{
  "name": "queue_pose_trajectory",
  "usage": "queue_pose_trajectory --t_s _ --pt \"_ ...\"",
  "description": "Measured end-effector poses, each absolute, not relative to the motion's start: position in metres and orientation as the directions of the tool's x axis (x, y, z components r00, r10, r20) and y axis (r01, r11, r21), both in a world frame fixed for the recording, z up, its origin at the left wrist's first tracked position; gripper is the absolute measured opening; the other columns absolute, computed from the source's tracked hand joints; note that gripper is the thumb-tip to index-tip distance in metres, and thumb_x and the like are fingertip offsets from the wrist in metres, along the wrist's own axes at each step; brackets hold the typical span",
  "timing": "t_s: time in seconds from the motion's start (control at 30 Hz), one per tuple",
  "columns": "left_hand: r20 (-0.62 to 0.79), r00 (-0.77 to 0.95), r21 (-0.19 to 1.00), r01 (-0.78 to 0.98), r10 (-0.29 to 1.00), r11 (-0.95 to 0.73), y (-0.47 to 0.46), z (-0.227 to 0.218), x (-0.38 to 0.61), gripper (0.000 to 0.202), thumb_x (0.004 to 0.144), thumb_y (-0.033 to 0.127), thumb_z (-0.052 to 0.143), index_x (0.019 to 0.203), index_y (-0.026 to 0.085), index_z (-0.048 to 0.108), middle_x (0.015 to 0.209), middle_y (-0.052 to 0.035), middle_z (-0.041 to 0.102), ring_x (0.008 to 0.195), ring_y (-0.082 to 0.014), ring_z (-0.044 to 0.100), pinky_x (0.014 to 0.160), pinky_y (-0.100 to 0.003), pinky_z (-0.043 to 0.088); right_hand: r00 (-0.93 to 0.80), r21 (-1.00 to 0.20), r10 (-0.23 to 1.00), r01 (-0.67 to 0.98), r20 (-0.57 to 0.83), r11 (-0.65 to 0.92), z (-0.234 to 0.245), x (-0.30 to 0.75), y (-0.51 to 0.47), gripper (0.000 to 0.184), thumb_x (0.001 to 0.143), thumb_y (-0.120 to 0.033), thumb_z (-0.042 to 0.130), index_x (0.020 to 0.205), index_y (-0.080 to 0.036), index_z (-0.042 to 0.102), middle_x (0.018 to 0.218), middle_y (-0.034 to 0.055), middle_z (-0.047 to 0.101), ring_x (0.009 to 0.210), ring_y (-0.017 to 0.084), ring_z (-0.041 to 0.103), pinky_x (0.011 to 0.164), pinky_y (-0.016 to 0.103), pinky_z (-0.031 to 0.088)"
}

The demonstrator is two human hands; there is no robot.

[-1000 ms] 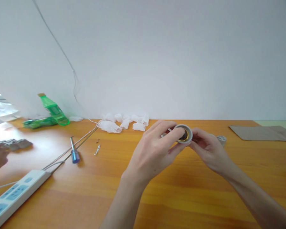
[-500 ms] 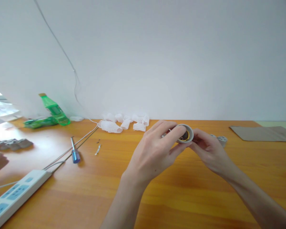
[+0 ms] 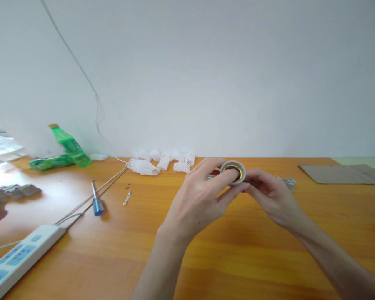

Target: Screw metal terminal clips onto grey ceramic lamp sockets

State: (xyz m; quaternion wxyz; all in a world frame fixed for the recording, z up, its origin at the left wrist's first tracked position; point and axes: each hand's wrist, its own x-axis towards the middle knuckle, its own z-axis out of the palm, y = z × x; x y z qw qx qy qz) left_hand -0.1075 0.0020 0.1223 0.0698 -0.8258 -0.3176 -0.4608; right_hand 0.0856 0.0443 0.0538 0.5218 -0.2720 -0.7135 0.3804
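Holding lamp socket (image 3: pixel 233 171) between left hand (image 3: pixel 197 199), right hand (image 3: pixel 273 196)

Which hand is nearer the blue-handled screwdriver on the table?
Left. The left hand sits to the right of the blue-handled screwdriver, not touching it; the right hand is farther off, beyond the lamp socket both hands hold.

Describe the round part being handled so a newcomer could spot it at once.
On the orange wooden table, find the left hand and right hand meeting at centre. Between them is a lamp socket: grey, round, brass-coloured ring inside, held up off the table.
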Motion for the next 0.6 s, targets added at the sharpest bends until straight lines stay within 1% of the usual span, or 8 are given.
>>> queue_pose_trajectory --t_s 0.1,0.13,0.2,0.3,0.37,0.43,0.47,0.6 --pt "0.84 0.278 0.254 0.557 0.465 -0.791 0.005 0.12 -0.109 0.007 0.088 0.021 0.074 0.093 0.019 0.071 0.097 -0.0057 0.071 0.083 -0.0129 0.065 0.076 -0.025 0.054 -0.301 -0.833 0.79 -0.026 0.534 0.553 0.056 0.085 0.042 0.009 0.096 -0.024 0.064 0.103 -0.027 0.069 0.093 0.0004 0.072 0.086 0.015 0.065 0.079 0.028 0.056" --pt "0.846 0.232 0.297 0.541 0.479 -0.787 0.007 0.118 -0.109 0.007 0.086 0.022 0.076 0.091 0.019 0.071 0.096 -0.0055 0.072 0.083 -0.0134 0.065 0.076 -0.026 0.053 -0.301 -0.837 0.794 -0.029 0.528 0.546 0.058 0.084 0.041 0.009 0.095 -0.025 0.064 0.103 -0.026 0.069 0.092 0.0003 0.072 0.085 0.015 0.065 0.079 0.028 0.056" --pt "0.824 0.126 0.434 0.487 0.552 -0.758 0.011 0.114 -0.109 0.008 0.084 0.024 0.077 0.085 0.019 0.072 0.091 -0.0055 0.072 0.081 -0.0148 0.065 0.074 -0.027 0.053 -0.3 -0.845 0.806 -0.001 0.51 0.534 0.063 0.084 0.04 0.01 0.095 -0.027 0.065 0.104 -0.025 0.069 0.092 0.0012 0.073 0.084 0.016 0.066 0.078 0.029 0.056" --pt "0.687 -0.006 0.696 0.29 0.726 -0.657 0.015 0.108 -0.107 0.015 0.085 0.032 0.076 0.081 0.018 0.073 0.081 -0.0047 0.07 0.075 -0.0158 0.063 0.068 -0.028 0.053 -0.304 -0.836 0.825 0.134 0.477 0.532 0.073 0.085 0.036 0.015 0.095 -0.032 0.065 0.106 -0.023 0.071 0.098 0.0045 0.075 0.088 0.019 0.068 0.08 0.035 0.057" --pt "0.575 -0.054 0.814 0.141 0.816 -0.564 0.018 0.104 -0.104 0.02 0.086 0.037 0.074 0.081 0.018 0.074 0.076 -0.0033 0.069 0.071 -0.0148 0.061 0.063 -0.026 0.051 -0.321 -0.805 0.819 0.218 0.475 0.552 0.081 0.086 0.034 0.018 0.095 -0.03 0.064 0.108 -0.023 0.072 0.106 0.0062 0.075 0.096 0.022 0.069 0.086 0.038 0.056" --pt "0.494 -0.088 0.869 0.042 0.865 -0.492 0.02 0.1 -0.102 0.024 0.086 0.041 0.074 0.08 0.018 0.074 0.074 -0.0023 0.069 0.068 -0.0134 0.06 0.061 -0.025 0.049 -0.35 -0.769 0.804 0.273 0.481 0.579 0.088 0.087 0.031 0.02 0.095 -0.026 0.062 0.111 -0.024 0.074 0.112 0.0062 0.075 0.103 0.024 0.069 0.092 0.04 0.055" --pt "0.47 -0.1 0.881 0.003 0.877 -0.472 0.021 0.097 -0.102 0.025 0.086 0.042 0.074 0.08 0.018 0.075 0.074 -0.0021 0.069 0.068 -0.0132 0.06 0.061 -0.024 0.049 -0.361 -0.753 0.799 0.298 0.48 0.587 0.092 0.088 0.029 0.022 0.095 -0.025 0.06 0.112 -0.024 0.075 0.111 0.0057 0.076 0.103 0.024 0.069 0.091 0.039 0.055" --pt "0.408 -0.092 0.893 -0.167 0.909 -0.418 0.027 0.09 -0.102 0.022 0.084 0.041 0.076 0.084 0.019 0.077 0.08 -0.0026 0.07 0.075 -0.0136 0.063 0.072 -0.025 0.053 -0.378 -0.684 0.799 0.418 0.467 0.598 0.1 0.091 0.025 0.03 0.097 -0.021 0.053 0.115 -0.027 0.076 0.092 0.0025 0.078 0.077 0.02 0.072 0.07 0.034 0.056"
